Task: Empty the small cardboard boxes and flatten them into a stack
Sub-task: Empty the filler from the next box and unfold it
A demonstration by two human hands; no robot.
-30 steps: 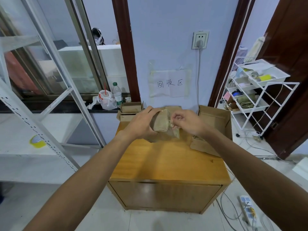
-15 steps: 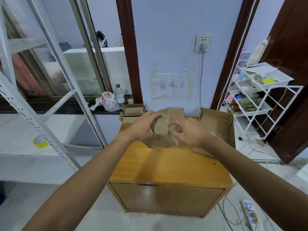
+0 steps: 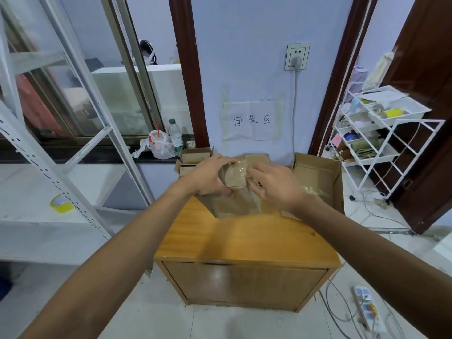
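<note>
Brown cardboard, glossy with clear tape on top: a small box (image 3: 233, 174) is held above the back of a wooden cabinet (image 3: 244, 237). The left hand (image 3: 208, 178) grips its left side with curled fingers; the right hand (image 3: 274, 184) pinches its right edge. Just under the hands lies a flattened cardboard piece (image 3: 232, 207). A larger open carton (image 3: 318, 176) stands at the right and smaller open boxes (image 3: 195, 155) at the back left. A handwritten paper sign (image 3: 252, 121) hangs on the pale wall, with a white wire cart (image 3: 381, 133) beside the doorway.
</note>
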